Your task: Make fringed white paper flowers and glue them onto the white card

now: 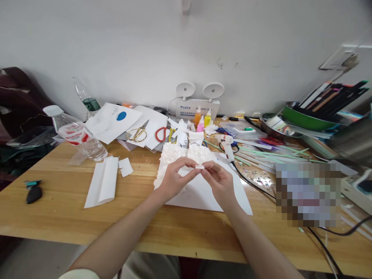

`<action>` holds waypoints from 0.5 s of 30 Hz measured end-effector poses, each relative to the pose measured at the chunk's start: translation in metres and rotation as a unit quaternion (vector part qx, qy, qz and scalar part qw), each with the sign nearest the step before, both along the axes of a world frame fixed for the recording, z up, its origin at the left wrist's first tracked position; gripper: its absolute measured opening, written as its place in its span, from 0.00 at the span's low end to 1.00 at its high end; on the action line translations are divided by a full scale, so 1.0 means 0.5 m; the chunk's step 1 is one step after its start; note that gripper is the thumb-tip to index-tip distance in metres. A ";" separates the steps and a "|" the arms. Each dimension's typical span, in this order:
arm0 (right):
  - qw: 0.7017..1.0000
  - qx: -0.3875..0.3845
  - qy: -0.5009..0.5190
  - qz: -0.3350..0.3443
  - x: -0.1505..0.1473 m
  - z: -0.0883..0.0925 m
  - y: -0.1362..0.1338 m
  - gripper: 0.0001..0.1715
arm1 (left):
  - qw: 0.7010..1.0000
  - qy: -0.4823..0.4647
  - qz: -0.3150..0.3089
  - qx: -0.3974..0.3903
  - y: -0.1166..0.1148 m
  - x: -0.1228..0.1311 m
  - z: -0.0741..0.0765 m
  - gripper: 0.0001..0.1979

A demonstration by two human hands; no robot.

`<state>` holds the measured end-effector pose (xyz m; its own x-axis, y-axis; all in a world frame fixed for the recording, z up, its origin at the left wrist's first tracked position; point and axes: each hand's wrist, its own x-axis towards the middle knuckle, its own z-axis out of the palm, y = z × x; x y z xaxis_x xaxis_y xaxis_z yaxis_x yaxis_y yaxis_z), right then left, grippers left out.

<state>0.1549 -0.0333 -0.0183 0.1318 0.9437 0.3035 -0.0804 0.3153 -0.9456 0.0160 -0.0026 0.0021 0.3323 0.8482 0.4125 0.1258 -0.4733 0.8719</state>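
Between my two hands is a small white paper piece, pinched at both ends above a white sheet. My left hand grips its left end with thumb and fingertips. On its right end, my right hand is closed in the same kind of pinch. Crumpled white bits cover the upper left part of the sheet, just behind my hands. Loose white paper strips lie farther back.
A folded paper and a water bottle are at left. Behind lie gold scissors and red-handled pliers. A glue gun with its black cord, pale sticks and a green bowl are at right.
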 end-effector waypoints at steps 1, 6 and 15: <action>1.000 -0.001 -0.002 -0.001 0.000 0.001 0.000 0.04 | 1.000 0.001 0.001 -0.001 0.000 0.000 0.000 0.05; 0.996 -0.019 -0.017 -0.089 0.028 -0.008 0.013 0.06 | 0.999 -0.023 0.010 -0.020 0.007 -0.003 -0.002 0.05; 0.841 -0.125 -0.398 -0.345 0.159 -0.053 0.129 0.25 | 0.984 -0.123 0.008 -0.125 0.026 -0.012 -0.010 0.09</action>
